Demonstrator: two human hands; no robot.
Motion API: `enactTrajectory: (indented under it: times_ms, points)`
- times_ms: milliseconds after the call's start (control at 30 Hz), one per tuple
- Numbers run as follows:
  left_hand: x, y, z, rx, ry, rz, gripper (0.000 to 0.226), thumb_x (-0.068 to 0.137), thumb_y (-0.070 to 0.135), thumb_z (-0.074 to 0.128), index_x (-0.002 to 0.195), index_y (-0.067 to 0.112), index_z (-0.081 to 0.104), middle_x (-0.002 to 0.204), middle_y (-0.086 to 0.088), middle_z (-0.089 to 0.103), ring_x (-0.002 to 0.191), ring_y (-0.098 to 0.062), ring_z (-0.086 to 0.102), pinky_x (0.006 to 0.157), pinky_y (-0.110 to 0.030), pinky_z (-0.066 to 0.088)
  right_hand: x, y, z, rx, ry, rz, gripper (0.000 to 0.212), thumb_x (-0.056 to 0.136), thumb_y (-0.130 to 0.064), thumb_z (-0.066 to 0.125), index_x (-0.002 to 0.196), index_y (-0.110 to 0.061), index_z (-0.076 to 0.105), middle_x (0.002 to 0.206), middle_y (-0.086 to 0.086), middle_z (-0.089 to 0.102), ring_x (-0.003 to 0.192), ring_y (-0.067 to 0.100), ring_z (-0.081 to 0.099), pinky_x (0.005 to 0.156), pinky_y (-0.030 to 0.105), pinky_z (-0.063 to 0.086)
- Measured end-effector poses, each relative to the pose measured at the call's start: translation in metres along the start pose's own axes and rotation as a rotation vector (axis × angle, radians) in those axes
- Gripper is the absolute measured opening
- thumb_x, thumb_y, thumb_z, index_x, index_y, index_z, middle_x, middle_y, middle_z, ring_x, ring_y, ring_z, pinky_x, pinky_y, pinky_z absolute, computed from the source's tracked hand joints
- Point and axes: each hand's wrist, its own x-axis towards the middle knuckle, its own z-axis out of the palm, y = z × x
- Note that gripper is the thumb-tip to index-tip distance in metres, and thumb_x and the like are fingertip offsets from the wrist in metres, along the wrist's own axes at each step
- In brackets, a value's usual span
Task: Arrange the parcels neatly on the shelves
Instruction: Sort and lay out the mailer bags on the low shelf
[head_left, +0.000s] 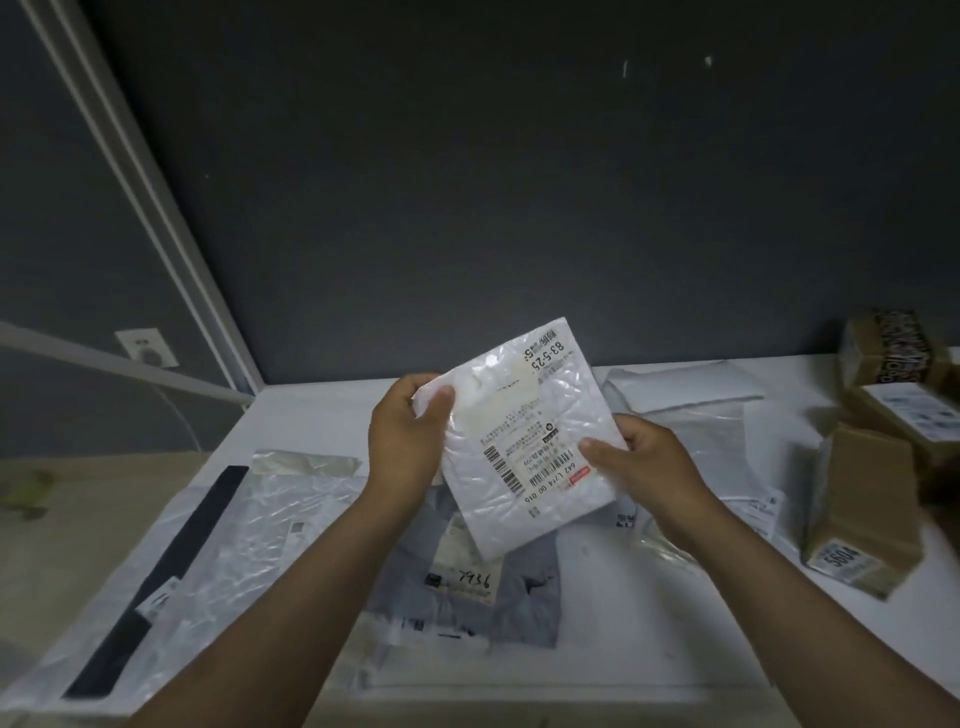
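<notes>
A white bubble mailer (524, 431) with a printed shipping label is held tilted above the white shelf (322, 415), label side toward me. My left hand (408, 436) grips its upper left corner with the thumb on top. My right hand (641, 452) pinches its right edge. Under the mailer lies a grey-blue plastic parcel (519, 587) marked 7936. A clear plastic parcel with a black strip (171, 551) lies flat at the left.
Brown cardboard boxes stand at the right: one marked 5604 (862, 509), others behind it (898, 374). White flat mailers (680, 387) lie at the back. A dark wall (519, 182) rises behind the shelf and a white upright post (156, 208) stands at the left.
</notes>
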Motion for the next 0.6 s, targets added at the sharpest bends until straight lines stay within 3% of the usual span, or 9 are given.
enactTrajectory:
  times_ms: [67, 133, 233, 300, 367, 433, 500, 600]
  points:
    - [-0.001, -0.003, -0.01, 0.183, -0.098, 0.051, 0.029, 0.089, 0.026, 0.065, 0.117, 0.029, 0.056, 0.111, 0.01, 0.062, 0.097, -0.01, 0.061, 0.081, -0.025, 0.051, -0.005, -0.005, 0.0, -0.18, -0.02, -0.057, 0.007, 0.089, -0.015, 0.065, 0.092, -0.018, 0.071, 0.083, -0.001, 0.074, 0.074, 0.016, 0.072, 0.069, 0.034, 0.059]
    - [0.002, -0.001, -0.025, 0.431, -0.172, 0.263, 0.06, 0.085, 0.034, 0.071, 0.138, 0.031, 0.043, 0.124, 0.012, 0.055, 0.115, -0.012, 0.052, 0.094, -0.024, 0.04, -0.01, -0.012, 0.003, -0.395, -0.097, -0.117, 0.012, 0.089, -0.019, 0.064, 0.078, -0.022, 0.067, 0.076, -0.003, 0.071, 0.072, 0.016, 0.068, 0.069, 0.032, 0.053]
    - [-0.001, 0.011, -0.039, 0.71, -0.389, 0.533, 0.086, 0.079, 0.045, 0.074, 0.148, 0.042, 0.022, 0.146, 0.009, 0.043, 0.13, -0.013, 0.037, 0.104, -0.027, 0.028, -0.02, -0.026, 0.019, -0.598, -0.246, -0.158, 0.013, 0.088, -0.025, 0.065, 0.076, -0.023, 0.067, 0.073, -0.006, 0.068, 0.071, 0.012, 0.065, 0.067, 0.028, 0.049]
    - [-0.004, 0.015, -0.043, 0.777, -0.503, 0.549, 0.075, 0.08, 0.041, 0.074, 0.144, 0.044, 0.034, 0.136, 0.011, 0.054, 0.119, -0.009, 0.048, 0.1, -0.025, 0.035, -0.023, -0.032, 0.033, -0.575, -0.291, -0.21, 0.005, 0.085, -0.025, 0.068, 0.081, -0.022, 0.07, 0.077, -0.004, 0.07, 0.074, 0.012, 0.067, 0.072, 0.033, 0.053]
    - [-0.003, 0.01, -0.053, 0.77, -0.498, 0.463, 0.038, 0.084, 0.036, 0.07, 0.12, 0.04, 0.062, 0.112, 0.014, 0.068, 0.098, -0.007, 0.059, 0.089, -0.028, 0.047, -0.023, -0.031, 0.046, -0.488, -0.247, -0.245, 0.004, 0.084, -0.022, 0.069, 0.087, -0.024, 0.071, 0.079, -0.007, 0.07, 0.075, 0.011, 0.067, 0.073, 0.034, 0.056]
    - [0.003, 0.001, -0.07, 0.757, -0.418, 0.326, 0.01, 0.085, 0.032, 0.069, 0.094, 0.035, 0.07, 0.091, 0.013, 0.071, 0.085, -0.009, 0.062, 0.079, -0.027, 0.049, -0.02, -0.021, 0.057, -0.413, -0.122, -0.232, 0.019, 0.085, -0.022, 0.069, 0.104, -0.028, 0.067, 0.086, -0.014, 0.066, 0.079, 0.007, 0.064, 0.073, 0.025, 0.054]
    - [0.009, -0.013, -0.09, 0.755, -0.314, 0.213, 0.004, 0.085, 0.027, 0.068, 0.082, 0.03, 0.067, 0.077, 0.01, 0.068, 0.076, -0.01, 0.06, 0.069, -0.024, 0.044, -0.021, -0.005, 0.066, -0.343, -0.042, -0.165, 0.042, 0.087, -0.029, 0.068, 0.127, -0.024, 0.057, 0.094, -0.01, 0.064, 0.084, 0.007, 0.062, 0.073, 0.021, 0.05]
    - [0.011, -0.041, -0.117, 0.509, -0.091, -0.053, 0.007, 0.083, 0.022, 0.07, 0.08, 0.016, 0.07, 0.072, 0.0, 0.068, 0.067, -0.019, 0.063, 0.067, -0.028, 0.049, -0.03, 0.018, 0.083, -0.456, -0.187, -0.068, 0.077, 0.083, -0.047, 0.068, 0.147, -0.027, 0.031, 0.124, -0.005, 0.059, 0.106, 0.012, 0.058, 0.083, 0.025, 0.045]
